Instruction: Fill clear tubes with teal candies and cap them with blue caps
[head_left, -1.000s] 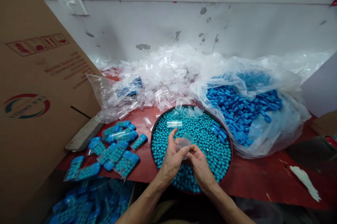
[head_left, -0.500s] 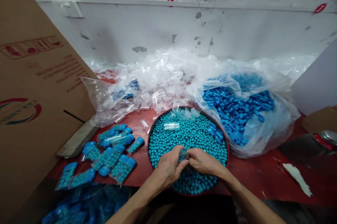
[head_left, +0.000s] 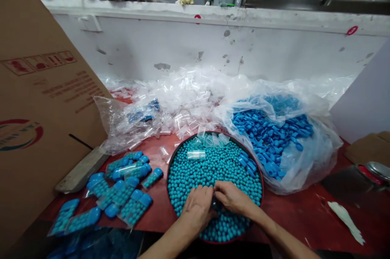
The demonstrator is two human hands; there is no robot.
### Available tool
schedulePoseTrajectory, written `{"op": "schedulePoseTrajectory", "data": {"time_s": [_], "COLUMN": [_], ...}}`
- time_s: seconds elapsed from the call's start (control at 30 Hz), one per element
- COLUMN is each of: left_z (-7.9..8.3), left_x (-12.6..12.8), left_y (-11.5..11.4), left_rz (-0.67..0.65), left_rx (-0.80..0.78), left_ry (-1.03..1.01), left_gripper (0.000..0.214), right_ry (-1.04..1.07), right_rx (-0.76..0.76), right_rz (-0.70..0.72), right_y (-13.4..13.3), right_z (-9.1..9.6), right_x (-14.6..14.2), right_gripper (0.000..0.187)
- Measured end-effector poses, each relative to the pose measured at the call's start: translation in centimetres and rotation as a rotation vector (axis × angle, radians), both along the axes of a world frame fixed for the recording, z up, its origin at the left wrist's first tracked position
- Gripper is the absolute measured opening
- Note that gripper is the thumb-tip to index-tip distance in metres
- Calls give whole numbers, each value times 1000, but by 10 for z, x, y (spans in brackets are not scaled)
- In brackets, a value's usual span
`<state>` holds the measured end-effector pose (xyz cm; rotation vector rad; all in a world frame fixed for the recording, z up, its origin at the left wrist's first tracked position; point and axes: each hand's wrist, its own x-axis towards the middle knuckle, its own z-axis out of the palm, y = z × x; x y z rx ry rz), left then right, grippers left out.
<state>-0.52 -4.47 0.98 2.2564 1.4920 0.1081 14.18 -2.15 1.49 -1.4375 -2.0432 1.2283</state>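
My left hand point(head_left: 197, 204) is curled low over a round tub point(head_left: 168, 186) of small turquoise balls point(head_left: 195, 173). Against it, my right hand point(head_left: 234, 199) has its fingers closed. Between the two is a small clear plastic tube point(head_left: 215, 203), mostly hidden by my fingers. Behind my hands, another clear tube point(head_left: 196, 154) lies on the balls, with several more empty tubes point(head_left: 215, 140) at the tub's far rim. A few blue caps point(head_left: 248, 163) rest on the balls at the right.
Filled, blue-capped tubes point(head_left: 124, 194) lie left of the tub on the red table point(head_left: 292, 214). Clear tubes point(head_left: 185, 96) are heaped behind. A plastic bag of blue caps point(head_left: 268, 129) sits at right. A cardboard box point(head_left: 45, 96) stands at left, a lidded jar point(head_left: 359, 178) at right.
The view has tilted up a little. My hands have turned down closer over the balls, and the clear tube between them, plainly seen before, is now mostly covered.
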Motion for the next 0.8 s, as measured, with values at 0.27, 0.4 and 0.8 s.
{"op": "schedulePoseTrajectory", "data": {"time_s": [0.27, 0.4, 0.8], "left_z": [4, 11, 18], "left_x": [-6, -13, -16], "left_y": [4, 2, 29], "left_rz": [-129, -119, -52], "left_rx": [-43, -62, 78], "left_ry": [32, -84, -579], "left_gripper": [41, 35, 32], "right_ry": [-550, -695, 528], "right_rx": [419, 425, -3], "right_rz": [-151, -194, -398], "right_y": [84, 115, 41], "right_z": [35, 28, 14], "right_x": [11, 6, 20], "right_gripper": [23, 25, 26]}}
